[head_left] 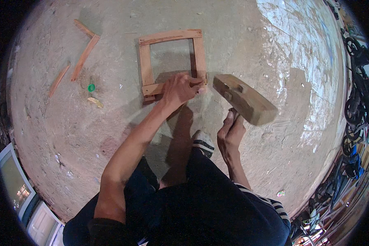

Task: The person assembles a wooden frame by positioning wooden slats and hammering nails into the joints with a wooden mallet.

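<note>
A square wooden frame (199,53) of four-sided slat construction lies on the concrete floor ahead of me. My left hand (179,90) rests on its near slat (153,89), close to the near right corner. Thumb and fingers are pinched together at that corner; whatever is between them is too small to make out. My right hand (230,133) grips the handle of a wooden mallet (247,100). The mallet's big block head is raised to the right of the frame, apart from it and slightly blurred.
Two joined wooden slats (86,52) and a loose slat (59,81) lie at the left. Near them are a green bottle cap (91,87) and a yellowish scrap (95,102). My shoe (203,143) stands just below the frame. Wheels and clutter (352,106) line the right edge.
</note>
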Motion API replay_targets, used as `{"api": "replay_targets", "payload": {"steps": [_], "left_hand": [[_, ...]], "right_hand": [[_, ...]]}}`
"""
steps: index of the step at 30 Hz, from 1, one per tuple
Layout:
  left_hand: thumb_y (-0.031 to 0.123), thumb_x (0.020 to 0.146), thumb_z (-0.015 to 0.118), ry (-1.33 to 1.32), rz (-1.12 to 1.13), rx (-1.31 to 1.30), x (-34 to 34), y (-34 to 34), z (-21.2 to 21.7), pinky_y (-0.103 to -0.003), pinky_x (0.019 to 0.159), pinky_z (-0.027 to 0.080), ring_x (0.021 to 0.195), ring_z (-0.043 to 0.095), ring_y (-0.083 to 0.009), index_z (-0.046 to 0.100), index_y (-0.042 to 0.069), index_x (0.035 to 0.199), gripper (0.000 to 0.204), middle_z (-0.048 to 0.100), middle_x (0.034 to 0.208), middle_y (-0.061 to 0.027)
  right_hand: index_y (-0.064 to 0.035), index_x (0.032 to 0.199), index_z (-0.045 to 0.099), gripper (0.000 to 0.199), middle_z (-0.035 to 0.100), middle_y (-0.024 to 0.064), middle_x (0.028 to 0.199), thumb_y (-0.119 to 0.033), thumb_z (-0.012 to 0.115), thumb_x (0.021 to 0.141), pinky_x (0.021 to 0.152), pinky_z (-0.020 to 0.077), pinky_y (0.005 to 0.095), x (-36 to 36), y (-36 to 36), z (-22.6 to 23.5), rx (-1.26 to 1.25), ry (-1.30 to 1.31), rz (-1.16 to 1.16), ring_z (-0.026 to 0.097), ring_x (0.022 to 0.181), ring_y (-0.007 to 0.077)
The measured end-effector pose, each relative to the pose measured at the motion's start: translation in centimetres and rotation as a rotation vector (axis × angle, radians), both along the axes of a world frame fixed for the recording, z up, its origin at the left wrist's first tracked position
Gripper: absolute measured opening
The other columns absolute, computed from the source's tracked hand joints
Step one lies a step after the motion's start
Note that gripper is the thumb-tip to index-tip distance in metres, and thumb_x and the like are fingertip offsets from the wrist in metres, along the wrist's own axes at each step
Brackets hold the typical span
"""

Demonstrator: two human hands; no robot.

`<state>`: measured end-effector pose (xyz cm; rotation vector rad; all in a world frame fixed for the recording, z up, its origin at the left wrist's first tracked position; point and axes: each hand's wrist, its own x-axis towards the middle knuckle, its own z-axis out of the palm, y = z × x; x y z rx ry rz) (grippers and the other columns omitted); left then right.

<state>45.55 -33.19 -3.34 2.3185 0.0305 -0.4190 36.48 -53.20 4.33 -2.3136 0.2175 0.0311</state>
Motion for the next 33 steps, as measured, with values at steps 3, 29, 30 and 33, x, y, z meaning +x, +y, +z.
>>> {"api": "replay_targets", "payload": {"steps": [3, 29, 30, 33], "left_hand": [[0.053, 0.085, 0.074, -0.048, 0.023, -0.034, 0.0, -0.2, -0.1, -0.048, 0.086, 0.052, 0.094, 0.067, -0.0375, 0.079, 0.027, 0.118, 0.042, 0.066, 0.091, -0.0186], [0.043, 0.085, 0.079, 0.0, -0.033, -0.041, 0.1, 0.0, 1.2, -0.044, 0.078, 0.053, 0.088, 0.069, -0.0328, 0.076, 0.025, 0.122, 0.041, 0.068, 0.088, -0.0183], [0.045, 0.085, 0.08, -0.035, -0.026, -0.041, 0.2, 0.0, 1.1, -0.044, 0.076, 0.053, 0.085, 0.07, -0.0316, 0.076, 0.026, 0.122, 0.042, 0.069, 0.09, -0.0185], [0.047, 0.084, 0.08, -0.007, -0.037, -0.036, 0.2, 0.0, 0.8, -0.044, 0.074, 0.054, 0.081, 0.069, -0.0302, 0.076, 0.028, 0.122, 0.043, 0.069, 0.091, -0.0185]], "right_hand": [[0.0054, 0.119, 0.056, 0.022, 0.067, 0.0325, 0.103, -0.01, 0.049, 0.104, 0.081, 0.0489, 0.0584, -0.4, 0.0, -0.4, -0.047, -0.182, 0.116, 0.062, 0.095, 0.0557], [0.0028, 0.112, 0.057, 0.016, 0.064, 0.0304, 0.081, -0.01, 0.051, 0.105, 0.064, 0.0506, 0.0492, -0.5, -0.4, -0.9, 0.127, 0.043, -0.018, 0.065, 0.073, 0.0514], [0.0042, 0.111, 0.056, 0.017, 0.065, 0.0309, 0.086, -0.011, 0.05, 0.105, 0.068, 0.0508, 0.0502, -0.5, -0.6, -0.8, 0.057, -0.036, -0.042, 0.065, 0.078, 0.0514], [0.0066, 0.111, 0.056, 0.019, 0.064, 0.0319, 0.089, -0.01, 0.05, 0.105, 0.07, 0.0495, 0.0531, -1.1, -0.5, -0.7, 0.13, 0.0, -0.077, 0.065, 0.081, 0.0507]]}}
